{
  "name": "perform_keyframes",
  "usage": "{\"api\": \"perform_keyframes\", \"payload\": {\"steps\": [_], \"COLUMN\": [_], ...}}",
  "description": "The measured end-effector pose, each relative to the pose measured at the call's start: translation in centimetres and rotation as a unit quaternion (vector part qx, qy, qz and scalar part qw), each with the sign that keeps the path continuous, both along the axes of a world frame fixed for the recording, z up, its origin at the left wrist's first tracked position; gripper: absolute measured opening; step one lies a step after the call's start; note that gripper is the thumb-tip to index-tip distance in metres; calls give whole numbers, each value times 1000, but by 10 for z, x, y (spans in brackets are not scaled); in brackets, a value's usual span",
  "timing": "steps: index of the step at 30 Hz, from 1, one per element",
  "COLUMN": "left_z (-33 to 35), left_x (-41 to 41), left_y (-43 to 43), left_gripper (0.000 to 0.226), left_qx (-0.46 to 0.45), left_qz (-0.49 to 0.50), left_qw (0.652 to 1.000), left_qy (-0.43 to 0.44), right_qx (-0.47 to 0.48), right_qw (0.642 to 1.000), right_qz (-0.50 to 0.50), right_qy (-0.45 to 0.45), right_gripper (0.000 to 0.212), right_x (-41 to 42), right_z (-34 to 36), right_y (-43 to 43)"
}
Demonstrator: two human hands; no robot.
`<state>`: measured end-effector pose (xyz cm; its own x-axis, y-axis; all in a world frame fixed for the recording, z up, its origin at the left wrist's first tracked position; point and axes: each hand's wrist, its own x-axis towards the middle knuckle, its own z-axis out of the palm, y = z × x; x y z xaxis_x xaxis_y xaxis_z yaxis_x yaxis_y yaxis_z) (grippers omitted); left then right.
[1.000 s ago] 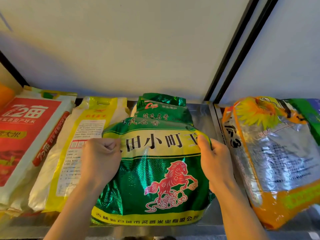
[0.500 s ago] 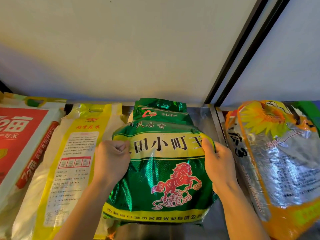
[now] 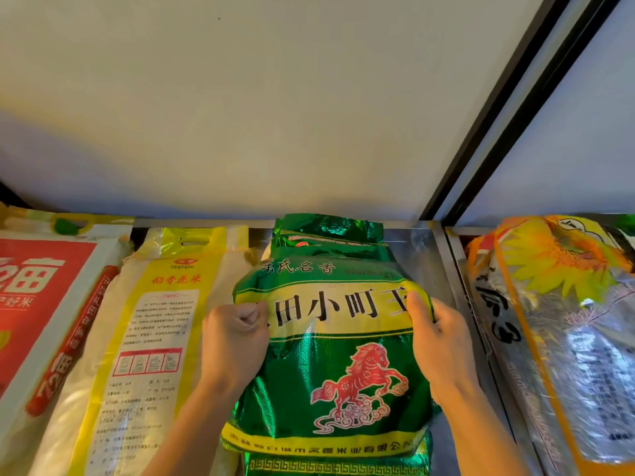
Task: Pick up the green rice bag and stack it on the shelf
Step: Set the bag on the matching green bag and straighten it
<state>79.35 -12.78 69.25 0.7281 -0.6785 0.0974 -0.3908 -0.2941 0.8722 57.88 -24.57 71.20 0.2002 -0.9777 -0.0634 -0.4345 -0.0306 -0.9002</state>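
The green rice bag (image 3: 330, 365), with a yellow band and a red horse, lies on top of another green bag (image 3: 326, 231) on the metal shelf (image 3: 415, 249). My left hand (image 3: 233, 341) grips its left edge with curled fingers. My right hand (image 3: 436, 341) holds its right edge, thumb on the yellow band. The lower bag shows only at its top and at the bottom front.
A yellow and white rice bag (image 3: 147, 338) lies just left, and a red and white bag (image 3: 37, 304) further left. An orange sunflower bag (image 3: 567, 324) lies right, beyond a metal divider (image 3: 457, 269). A white wall (image 3: 275, 115) backs the shelf.
The green bag has slid a little further back onto the bag beneath it, with both hands still on its sides. The view has shifted left and closer.
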Motion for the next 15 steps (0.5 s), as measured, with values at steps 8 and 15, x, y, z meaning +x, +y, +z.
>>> {"api": "perform_keyframes", "payload": {"steps": [8,15], "left_z": [-9,-5], "left_x": [-8,-10], "left_y": [2,12], "left_gripper": [66,57], "left_qx": [-2,24], "left_qz": [-2,1], "left_qw": [1000,1000], "left_qy": [6,-15], "right_qx": [17,114], "right_qw": [1000,993], "right_qz": [3,17], "right_qy": [11,37], "right_gripper": [50,60], "right_x": [-6,-10], "right_z": [-9,-8], "right_y": [5,2]}}
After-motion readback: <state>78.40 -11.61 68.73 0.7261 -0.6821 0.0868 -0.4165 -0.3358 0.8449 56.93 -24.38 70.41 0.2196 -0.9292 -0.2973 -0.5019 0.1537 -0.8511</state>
